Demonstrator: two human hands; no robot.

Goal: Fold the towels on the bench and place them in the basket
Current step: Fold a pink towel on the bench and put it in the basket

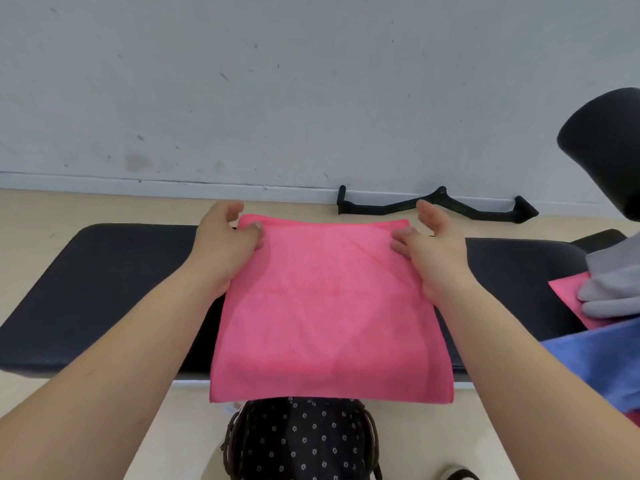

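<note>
A pink towel point(329, 306) lies folded across the black padded bench point(104, 289), its near edge hanging over the front. My left hand point(227, 242) pinches the towel's far left corner with thumb and fingers. My right hand point(433, 244) pinches its far right corner the same way. A dark basket point(304, 441) with a dotted lining stands on the floor below the towel's near edge. More towels, grey point(613, 282), pink point(568, 296) and blue point(602, 358), are piled on the bench at the right.
A black cable-machine handle bar point(440, 206) lies on the floor against the grey wall behind the bench. A black padded roller point(609, 147) juts in at the upper right. A shoe point(457, 474) shows at the bottom right.
</note>
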